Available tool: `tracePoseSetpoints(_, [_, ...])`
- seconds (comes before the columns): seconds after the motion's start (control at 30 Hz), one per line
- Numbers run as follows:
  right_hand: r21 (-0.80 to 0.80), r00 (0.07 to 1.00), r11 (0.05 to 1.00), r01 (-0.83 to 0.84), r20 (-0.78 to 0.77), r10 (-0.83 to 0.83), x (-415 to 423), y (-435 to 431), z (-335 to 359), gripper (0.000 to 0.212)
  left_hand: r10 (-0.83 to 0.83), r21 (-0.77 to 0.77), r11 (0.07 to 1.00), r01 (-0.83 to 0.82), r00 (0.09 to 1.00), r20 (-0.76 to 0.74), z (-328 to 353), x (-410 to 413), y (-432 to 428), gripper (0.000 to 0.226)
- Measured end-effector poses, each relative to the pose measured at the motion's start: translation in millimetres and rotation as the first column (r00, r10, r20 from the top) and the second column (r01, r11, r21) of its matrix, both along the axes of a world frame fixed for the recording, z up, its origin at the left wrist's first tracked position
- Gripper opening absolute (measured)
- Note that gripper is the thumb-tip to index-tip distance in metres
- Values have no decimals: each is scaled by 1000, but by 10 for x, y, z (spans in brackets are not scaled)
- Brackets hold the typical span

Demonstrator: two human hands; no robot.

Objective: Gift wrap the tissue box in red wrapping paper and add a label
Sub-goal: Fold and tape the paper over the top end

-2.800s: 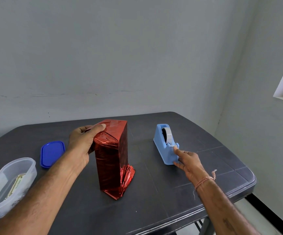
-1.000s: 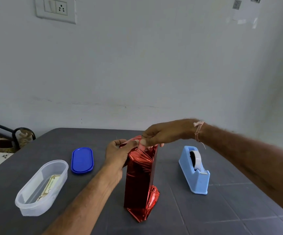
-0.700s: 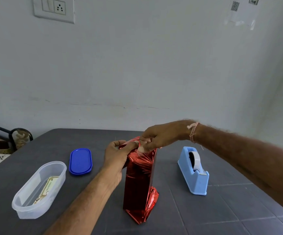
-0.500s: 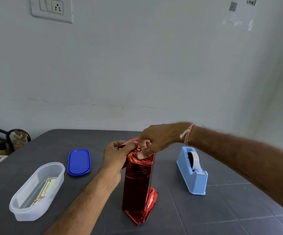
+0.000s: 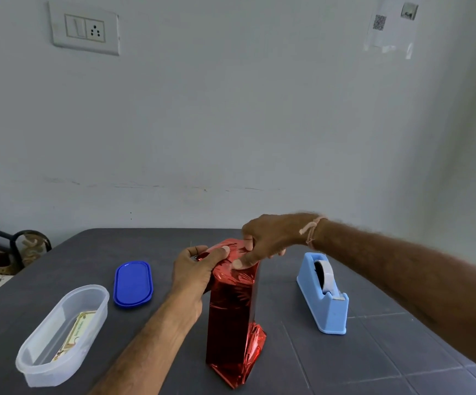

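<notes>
Head view: thumbs of the left hand [image 5: 194, 269] and right hand [image 5: 271, 238] press the folded top of the red-wrapped tissue box [image 5: 231, 309], other fingers curled round its upper end, gripping it. Box stands upright on the dark table [image 5: 373, 352], between blue lid [image 5: 133, 283] and tape dispenser [image 5: 325, 297].

Your right hand [image 5: 271, 240] has left the tape dispenser [image 5: 323, 295], which sits at 3 o'clock from the red wrapped box [image 5: 231, 309]. It has come over to the box's top, and its thumb now presses down there.
</notes>
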State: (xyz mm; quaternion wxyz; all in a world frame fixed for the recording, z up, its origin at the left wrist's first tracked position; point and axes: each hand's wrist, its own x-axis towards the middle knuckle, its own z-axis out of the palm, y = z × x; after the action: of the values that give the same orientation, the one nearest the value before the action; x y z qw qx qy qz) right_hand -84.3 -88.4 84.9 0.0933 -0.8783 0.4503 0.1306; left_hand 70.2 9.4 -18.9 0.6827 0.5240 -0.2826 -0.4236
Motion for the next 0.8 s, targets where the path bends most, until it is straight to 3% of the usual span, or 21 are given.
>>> tracePoseSetpoints(0.13, [43,985,998,-34,168,26,3,210,117,41,-4,14,1000,4,1000,8,-14,11,-25,51])
tracePoseSetpoints(0.3, [-53,989,997,-58,135,65,87,251,11,74,-8,33,999,8,1000,18,-45,62,-54,49])
tracePoseSetpoints(0.37, [-94,983,994,-49,170,64,85,203,-29,71,-16,39,999,15,1000,18,-55,81,-73,51])
tracePoseSetpoints(0.5, [-20,942,1000,3,337,4,26,169,-82,67,-43,61,997,41,999,24,-66,112,-115,53])
tracePoseSetpoints(0.57, [26,876,999,23,481,-33,-37,121,-147,68,-65,73,995,63,998,25,-85,156,-147,54])
tracePoseSetpoints(0.67, [219,681,975,27,711,-178,-137,27,-313,63,-130,78,989,128,991,20,-82,253,-191,67])
tracePoseSetpoints(0.8, [532,516,836,-137,758,-399,-210,39,-645,46,-224,104,971,217,973,59,16,394,-202,83])
